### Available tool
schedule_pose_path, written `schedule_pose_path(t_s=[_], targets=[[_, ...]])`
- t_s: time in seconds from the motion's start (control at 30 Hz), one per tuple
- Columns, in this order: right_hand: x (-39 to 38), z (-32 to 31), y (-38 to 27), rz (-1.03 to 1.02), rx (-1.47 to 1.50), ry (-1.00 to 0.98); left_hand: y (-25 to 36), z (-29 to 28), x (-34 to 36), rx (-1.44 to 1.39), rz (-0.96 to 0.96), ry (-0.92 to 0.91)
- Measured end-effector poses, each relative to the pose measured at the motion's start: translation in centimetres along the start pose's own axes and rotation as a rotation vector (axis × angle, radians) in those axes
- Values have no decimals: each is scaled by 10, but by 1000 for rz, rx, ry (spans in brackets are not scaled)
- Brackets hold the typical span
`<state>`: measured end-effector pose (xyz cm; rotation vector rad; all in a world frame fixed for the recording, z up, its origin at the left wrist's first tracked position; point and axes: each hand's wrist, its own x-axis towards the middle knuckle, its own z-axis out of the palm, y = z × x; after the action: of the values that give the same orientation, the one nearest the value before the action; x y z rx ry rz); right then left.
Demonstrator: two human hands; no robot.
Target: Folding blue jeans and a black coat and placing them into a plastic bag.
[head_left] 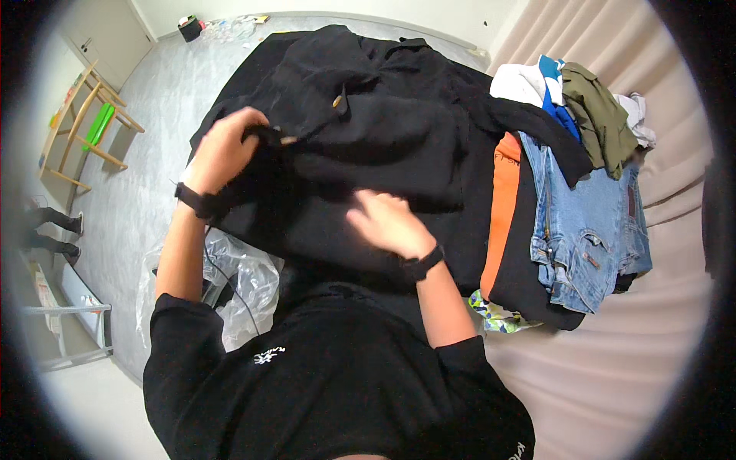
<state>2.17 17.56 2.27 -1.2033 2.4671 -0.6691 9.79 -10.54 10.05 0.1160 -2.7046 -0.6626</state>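
A large black coat (383, 146) with wooden toggles is spread in front of me, its far part rumpled and one sleeve reaching right over other clothes. On its left side my left hand (230, 146) is closed on a fold of the coat's front edge, next to a light toggle (288, 140). A second toggle (337, 101) shows on a dark tab farther in. Lower down and to the right, my right hand (389, 222) is over the coat's near part, slightly blurred, with fingers stretched out and nothing in them. Whether its fingertips touch the cloth, I cannot tell.
At the right lie blue jeans (583, 222), an orange garment (502, 215), an olive garment (598, 107) and white cloth (515, 83). Clear plastic bags (253, 284) are at my near left. A wooden chair (84, 130) and another person's legs (57, 226) are farther left.
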Motion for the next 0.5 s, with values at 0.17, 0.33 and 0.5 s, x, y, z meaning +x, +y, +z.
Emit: schedule_pose_path(t_s=[0.17,0.33,0.5], targets=[[23,-33,14,387,202,301,-2,-27,17,71,-9,299],[57,-37,50,140,629,816,-20,-34,15,433,-24,247],[74,-32,51,210,506,707,-38,-32,-9,404,-285,-84]])
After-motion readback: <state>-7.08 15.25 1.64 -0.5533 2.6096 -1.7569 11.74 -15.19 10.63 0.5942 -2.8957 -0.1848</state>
